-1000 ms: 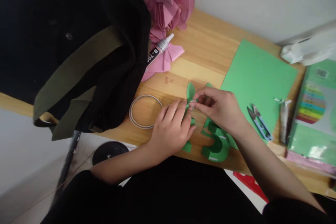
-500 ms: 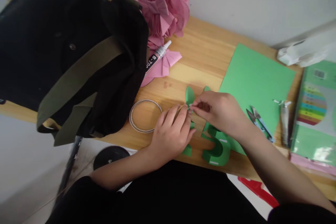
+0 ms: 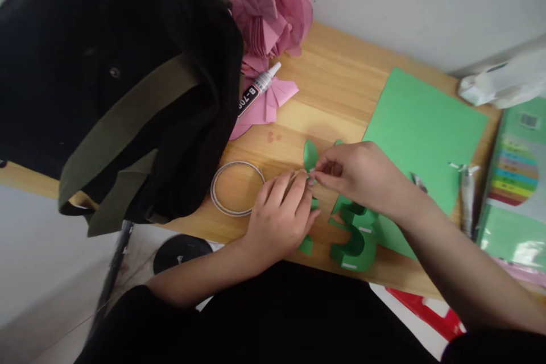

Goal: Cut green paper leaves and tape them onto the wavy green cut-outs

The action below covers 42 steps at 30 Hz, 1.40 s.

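Observation:
My left hand (image 3: 279,219) lies palm down over a green paper cutout (image 3: 310,154), its fingers bent close together and pressing it to the table. Part of this cutout shows above and below the fingers; the rest is hidden. Against the left fingertips, my right hand (image 3: 356,176) pinches a small white strip of tape, mostly covered by thumb and finger. Below the right wrist sit curved green paper pieces (image 3: 356,256) with short white strips on their ends. Left of my left hand lies a roll of tape (image 3: 214,196) on its side.
A black bag (image 3: 170,96) with olive straps fills the left. Behind are pink folded paper (image 3: 273,17) and a B-7000 glue tube (image 3: 258,90). To the right lie a green sheet (image 3: 422,119), thread snips (image 3: 418,183) partly under my forearm, a metallic tube (image 3: 468,205) and a paper pack (image 3: 512,176).
Both hands stay almost in place at the cutout. The right forearm now covers most of the snips, and the view has shifted slightly.

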### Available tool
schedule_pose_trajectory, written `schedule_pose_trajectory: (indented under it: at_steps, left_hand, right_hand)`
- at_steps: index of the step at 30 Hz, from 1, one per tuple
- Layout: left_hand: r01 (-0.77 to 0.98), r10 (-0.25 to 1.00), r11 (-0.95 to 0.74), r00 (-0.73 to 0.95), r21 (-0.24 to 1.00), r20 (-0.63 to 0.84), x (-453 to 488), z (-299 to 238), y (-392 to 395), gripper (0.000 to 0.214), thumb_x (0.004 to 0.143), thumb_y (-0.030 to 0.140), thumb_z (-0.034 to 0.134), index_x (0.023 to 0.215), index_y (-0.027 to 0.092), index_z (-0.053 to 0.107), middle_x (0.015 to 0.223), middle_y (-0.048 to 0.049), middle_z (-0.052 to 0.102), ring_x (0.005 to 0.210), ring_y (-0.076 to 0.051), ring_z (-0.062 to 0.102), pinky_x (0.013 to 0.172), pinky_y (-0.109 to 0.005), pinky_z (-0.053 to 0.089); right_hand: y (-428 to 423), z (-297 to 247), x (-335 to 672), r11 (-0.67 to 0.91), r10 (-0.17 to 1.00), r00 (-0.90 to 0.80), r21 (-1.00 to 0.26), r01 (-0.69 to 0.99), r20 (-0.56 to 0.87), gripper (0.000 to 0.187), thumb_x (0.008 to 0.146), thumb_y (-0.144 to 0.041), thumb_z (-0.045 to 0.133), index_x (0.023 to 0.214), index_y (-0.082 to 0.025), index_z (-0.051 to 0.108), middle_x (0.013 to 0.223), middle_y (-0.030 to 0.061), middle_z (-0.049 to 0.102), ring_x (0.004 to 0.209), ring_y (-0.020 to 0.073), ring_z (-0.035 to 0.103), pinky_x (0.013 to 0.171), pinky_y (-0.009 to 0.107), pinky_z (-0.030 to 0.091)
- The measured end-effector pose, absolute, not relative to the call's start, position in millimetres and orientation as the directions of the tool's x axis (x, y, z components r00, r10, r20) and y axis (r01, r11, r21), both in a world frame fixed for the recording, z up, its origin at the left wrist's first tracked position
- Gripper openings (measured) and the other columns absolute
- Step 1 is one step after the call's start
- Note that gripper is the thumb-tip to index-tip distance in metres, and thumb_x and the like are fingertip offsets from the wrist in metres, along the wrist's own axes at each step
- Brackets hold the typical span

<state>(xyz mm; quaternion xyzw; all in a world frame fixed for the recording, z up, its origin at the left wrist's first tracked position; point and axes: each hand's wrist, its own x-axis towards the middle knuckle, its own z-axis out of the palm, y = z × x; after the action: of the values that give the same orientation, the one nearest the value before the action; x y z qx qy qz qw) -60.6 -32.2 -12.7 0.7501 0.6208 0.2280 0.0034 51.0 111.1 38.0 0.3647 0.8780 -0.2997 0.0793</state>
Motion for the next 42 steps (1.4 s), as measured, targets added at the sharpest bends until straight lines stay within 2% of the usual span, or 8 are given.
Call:
schedule_pose_trajectory:
  at_steps: [6,12,17,20,28,35,42]
  left_hand:
    - [0.933,0.929,-0.227,0.122,0.278,0.349,-60.6,-12.7,-32.1,0.037,0.088,0.033,0.054,0.111,0.004,0.065,0.117,-0.0171,0.066,0.105,-0.032,0.058,0.084,-0.042,0.045]
    - [0.941,0.928,-0.213,0.11,0.265,0.356,-60.2,-12.6,-31.8,0.037,0.089,0.033,0.053,0.11,0.006,0.065,0.114,-0.017,0.066,0.104,-0.03,0.058,0.085,-0.041,0.045]
    - [0.934,0.929,-0.221,0.115,0.28,0.351,-60.3,-13.1,-32.1,0.038,0.089,0.033,0.054,0.111,0.004,0.064,0.114,-0.0186,0.065,0.103,-0.031,0.058,0.084,-0.042,0.045]
    - [0.934,0.932,-0.217,0.112,0.282,0.345,-60.4,-13.4,-32.3,0.038,0.089,0.033,0.052,0.112,0.005,0.064,0.114,-0.0191,0.065,0.104,-0.031,0.057,0.084,-0.042,0.045]
    - [0.936,0.931,-0.218,0.113,0.278,0.347,-60.3,-13.8,-32.5,0.038,0.088,0.033,0.053,0.112,0.005,0.063,0.114,-0.0187,0.065,0.104,-0.03,0.056,0.084,-0.042,0.045]
    - [0.936,0.931,-0.213,0.108,0.28,0.347,-60.3,-13.3,-32.1,0.037,0.089,0.033,0.052,0.111,0.005,0.064,0.113,-0.0184,0.065,0.103,-0.03,0.056,0.083,-0.041,0.045]
    - [0.938,0.93,-0.209,0.103,0.277,0.353,-60.4,-13.1,-31.4,0.037,0.089,0.034,0.053,0.111,0.006,0.065,0.113,-0.0164,0.066,0.101,-0.029,0.058,0.082,-0.041,0.046]
  right_hand:
    - [111.9,38.1,50.4,0.551,0.589,-0.731,-0.492,0.675,-0.344,0.01,0.074,-0.018,0.062,0.066,-0.017,0.067,0.057,-0.0002,0.065,0.048,0.0116,0.056,0.052,0.024,0.039]
    - [113.6,37.4,49.2,0.591,0.592,-0.722,-0.415,0.692,-0.359,0.011,0.074,-0.018,0.062,0.064,-0.017,0.066,0.06,0.0017,0.066,0.051,0.0132,0.056,0.053,0.026,0.038]
    - [115.1,36.5,51.6,0.579,0.571,-0.74,-0.465,0.669,-0.355,0.008,0.074,-0.022,0.064,0.068,-0.018,0.067,0.065,0.001,0.068,0.051,0.0122,0.055,0.053,0.026,0.039]
    - [115.3,35.4,51.9,0.594,0.566,-0.742,-0.446,0.669,-0.359,0.004,0.072,-0.021,0.065,0.068,-0.019,0.067,0.066,0.0009,0.067,0.052,0.0124,0.056,0.053,0.026,0.038]
    - [120.5,35.9,53.8,0.563,0.527,-0.77,-0.531,0.633,-0.359,0.011,0.077,-0.02,0.059,0.069,-0.018,0.066,0.061,-0.0007,0.065,0.049,0.0106,0.054,0.053,0.024,0.037]
    - [119.8,33.8,53.0,0.612,0.558,-0.75,-0.434,0.661,-0.354,0.007,0.073,-0.025,0.064,0.07,-0.02,0.067,0.069,0.0006,0.069,0.053,0.0125,0.056,0.053,0.025,0.038]
    - [122.6,32.8,54.4,0.58,0.547,-0.754,-0.485,0.655,-0.364,0.008,0.074,-0.025,0.064,0.069,-0.02,0.067,0.064,-0.0008,0.067,0.049,0.0108,0.054,0.052,0.025,0.037]
